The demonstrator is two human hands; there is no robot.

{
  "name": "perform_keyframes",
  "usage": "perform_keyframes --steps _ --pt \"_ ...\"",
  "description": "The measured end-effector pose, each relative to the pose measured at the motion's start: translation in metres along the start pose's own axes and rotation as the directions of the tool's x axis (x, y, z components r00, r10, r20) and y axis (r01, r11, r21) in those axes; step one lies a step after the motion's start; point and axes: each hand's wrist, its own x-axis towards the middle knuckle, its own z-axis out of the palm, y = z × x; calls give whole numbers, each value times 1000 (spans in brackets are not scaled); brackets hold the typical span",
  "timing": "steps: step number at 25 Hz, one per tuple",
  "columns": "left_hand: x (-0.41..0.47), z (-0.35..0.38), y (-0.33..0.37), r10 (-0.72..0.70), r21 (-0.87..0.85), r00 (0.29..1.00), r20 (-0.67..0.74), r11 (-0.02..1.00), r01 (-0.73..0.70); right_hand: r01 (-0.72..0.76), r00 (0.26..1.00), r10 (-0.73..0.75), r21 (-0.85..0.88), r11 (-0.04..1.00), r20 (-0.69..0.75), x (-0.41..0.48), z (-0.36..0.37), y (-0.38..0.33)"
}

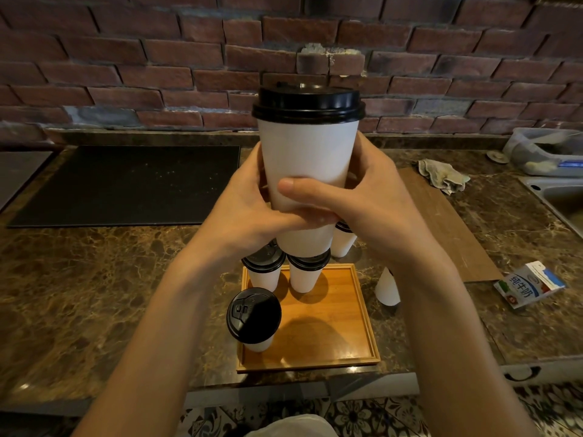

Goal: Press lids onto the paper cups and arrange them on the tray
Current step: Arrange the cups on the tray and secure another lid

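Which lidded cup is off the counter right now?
The cup held up by left hand and right hand; the rest stand on or beside the tray.

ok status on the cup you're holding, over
Both gripping: left hand, right hand round the held cup, black lid on, raised above the tray. Three lidded cups on tray already. Near right corner free, nothing in the way.

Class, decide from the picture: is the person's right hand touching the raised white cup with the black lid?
Touching. The head view shows the right hand with its thumb lying across the white wall of the raised cup.
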Motion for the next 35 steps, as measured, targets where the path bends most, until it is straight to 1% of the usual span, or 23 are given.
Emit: perform_keyframes --steps 6,10,17,21,26,29,32,35 --pt "-3 -3 4 6 -85 990 138 996 6 -25 989 0 160 987 150 -2 -6 -2" --pt "-4 -3 4 3 -98 987 163 995 13 -18 985 -10 155 988 174 -3 -7 -3" --pt "-4 -3 2 11 -83 991 131 997 0 -13 992 4 70 997 130 -4 -6 -5" --pt "-2 2 1 63 -18 997 54 998 -62 0 998 0 -1 1000 70 -2 -3 -6" --pt "-2 8 -2 65 -41 998 19 997 -64 -20 1000 20 -50 999 8 -3 0 -4" --pt "0 12 -5 56 -58 998 -19 997 -57 -23 998 14 -160 987 -54 -3 6 -4" --pt "2 13 -8 33 -112 999 -28 993 -36 -17 996 -1 -207 978 -87 -3 9 -6" --pt "2 9 -7 47 -60 999 -15 997 -48 -19 996 0 -205 979 -91 -3 7 -9"
